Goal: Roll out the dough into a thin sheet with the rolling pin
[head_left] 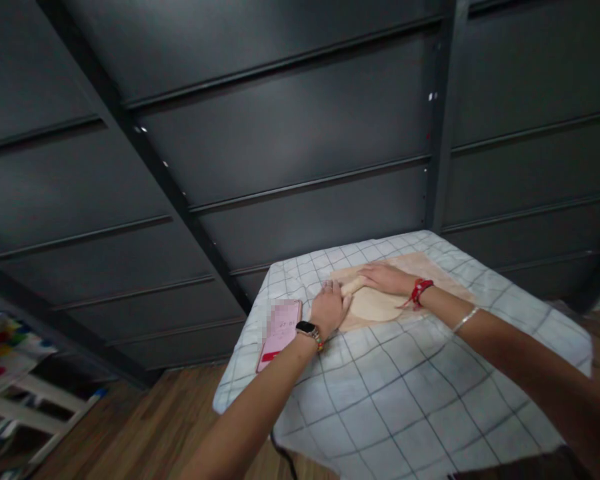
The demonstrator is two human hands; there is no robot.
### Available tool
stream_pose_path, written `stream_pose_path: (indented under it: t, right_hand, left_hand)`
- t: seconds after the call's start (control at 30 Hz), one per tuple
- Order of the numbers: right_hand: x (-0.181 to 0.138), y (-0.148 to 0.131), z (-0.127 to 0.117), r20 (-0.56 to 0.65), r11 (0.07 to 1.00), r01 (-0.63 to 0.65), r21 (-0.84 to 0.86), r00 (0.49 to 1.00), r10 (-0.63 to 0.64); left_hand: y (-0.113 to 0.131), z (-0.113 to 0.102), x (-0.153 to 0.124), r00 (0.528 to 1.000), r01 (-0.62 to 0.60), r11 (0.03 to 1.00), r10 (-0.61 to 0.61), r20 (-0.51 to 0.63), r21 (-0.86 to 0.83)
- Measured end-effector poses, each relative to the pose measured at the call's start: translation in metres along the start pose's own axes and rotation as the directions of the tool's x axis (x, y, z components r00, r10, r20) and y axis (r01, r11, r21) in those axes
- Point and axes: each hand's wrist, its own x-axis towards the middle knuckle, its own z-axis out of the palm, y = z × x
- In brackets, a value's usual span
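A flat round of pale dough [375,305] lies on a light wooden board [453,280] on a small table covered with a white checked cloth [380,393]. A wooden rolling pin [351,287] lies across the dough's far left side. My left hand [329,308], with a watch on the wrist, presses on the pin's left end with its fingers curled over it. My right hand [384,277], with a red band and a thin bracelet on the wrist, lies flat on the pin's right part, fingers stretched out.
A pink phone [280,333] lies on the cloth left of the board, near the table's left edge. A dark panelled wall [300,167] stands behind the table. The floor [145,427] is wood; a white rack with colourful things [10,373] is at far left.
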Motion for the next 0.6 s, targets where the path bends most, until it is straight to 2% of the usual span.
stream_pose_path:
  t: [0.13,0.27,0.4,0.6]
  right_hand:
    - [-0.032,-0.007,-0.010,-0.013,0.996,0.014,-0.087,1.000,-0.015]
    - [-0.053,-0.017,-0.020,0.018,1.000,-0.014,0.006,1.000,0.014]
    - [-0.054,-0.022,-0.020,0.062,0.995,-0.092,0.032,0.994,0.089]
    - [-0.036,-0.034,-0.009,0.047,0.958,-0.264,-0.110,0.962,0.270]
  left_hand:
    - [0.005,0.001,-0.012,0.998,-0.065,0.997,0.064,0.010,0.053]
    - [0.007,-0.003,-0.014,0.988,-0.148,0.989,0.148,0.050,-0.003]
    - [0.002,-0.007,0.009,0.975,-0.200,0.972,0.210,0.077,-0.127]
    - [-0.009,0.005,0.058,0.986,-0.145,0.979,0.156,0.066,-0.145]
